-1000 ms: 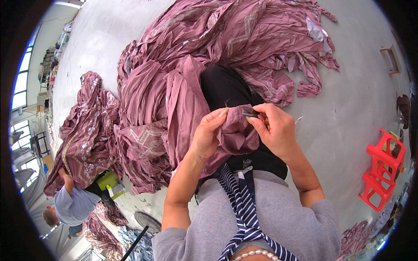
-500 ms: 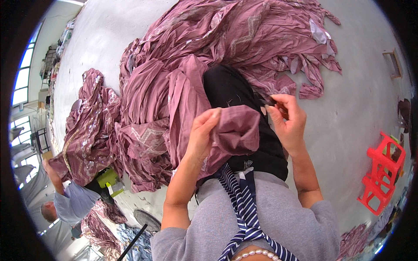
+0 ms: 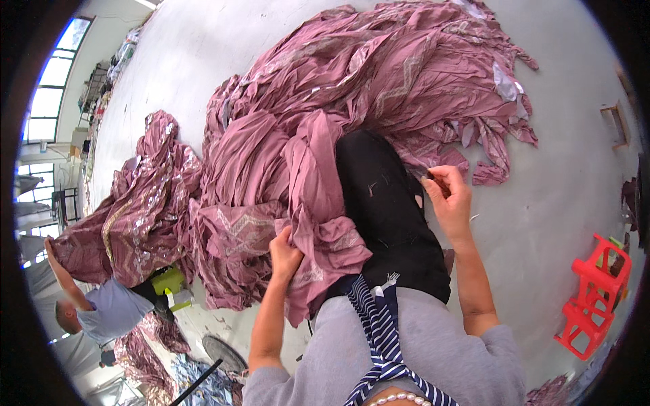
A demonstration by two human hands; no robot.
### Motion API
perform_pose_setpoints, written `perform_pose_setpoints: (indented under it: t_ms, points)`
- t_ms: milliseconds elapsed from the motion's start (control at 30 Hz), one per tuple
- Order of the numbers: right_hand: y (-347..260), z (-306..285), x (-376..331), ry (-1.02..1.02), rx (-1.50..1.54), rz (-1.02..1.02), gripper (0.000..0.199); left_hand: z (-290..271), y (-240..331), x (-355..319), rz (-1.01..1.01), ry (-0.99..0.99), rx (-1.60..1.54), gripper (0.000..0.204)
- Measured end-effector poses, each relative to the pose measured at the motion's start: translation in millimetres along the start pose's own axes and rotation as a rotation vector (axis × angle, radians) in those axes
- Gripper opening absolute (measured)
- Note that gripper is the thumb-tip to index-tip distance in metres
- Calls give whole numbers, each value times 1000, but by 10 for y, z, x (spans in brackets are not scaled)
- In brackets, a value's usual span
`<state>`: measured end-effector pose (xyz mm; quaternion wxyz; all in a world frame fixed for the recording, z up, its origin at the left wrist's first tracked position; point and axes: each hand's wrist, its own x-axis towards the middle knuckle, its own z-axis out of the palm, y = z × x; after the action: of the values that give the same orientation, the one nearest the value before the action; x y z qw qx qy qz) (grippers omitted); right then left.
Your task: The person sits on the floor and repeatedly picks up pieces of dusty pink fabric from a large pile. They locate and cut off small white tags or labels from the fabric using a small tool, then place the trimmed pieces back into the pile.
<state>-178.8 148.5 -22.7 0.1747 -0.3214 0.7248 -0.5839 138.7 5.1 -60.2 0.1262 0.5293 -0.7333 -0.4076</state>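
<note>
Pale grey floor (image 3: 562,203); bright windows (image 3: 51,101) left; red stool (image 3: 596,298).

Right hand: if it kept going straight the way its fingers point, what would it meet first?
Probably the mauve fabric pile: the right hand points up and away over the black-clad leg; depth is unclear.
</note>
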Motion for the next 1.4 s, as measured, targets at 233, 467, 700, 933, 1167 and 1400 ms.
perform_pose_setpoints:
  t_ms: [233, 467, 700, 933, 1167, 1400]
  points:
    - [519, -37, 429, -9, -60, 87, 23, -2210, 181, 68, 448, 633, 610, 25]
    - [1475, -59, 1136, 113, -4, 211, 28, -3649, -1083, 11, -1, 919, 1241, 31]
    - [2100, 294, 1713, -2, -477, 192, 20, -2671, -1707, 326, -103, 448, 695, 62]
    - [2195, 894, 2765, -295, -877, -259, 18, -1759, -1517, -342, -128, 409, 522, 31]
    - [2422, 642, 3318, -455, -1271, -178, 16, -1453, -1196, -597, -438, 181, 443, 33]
    - [2267, -235, 2082, -369, -836, -116, 5, -884, -1105, 164, -182, 345, 114, 16]
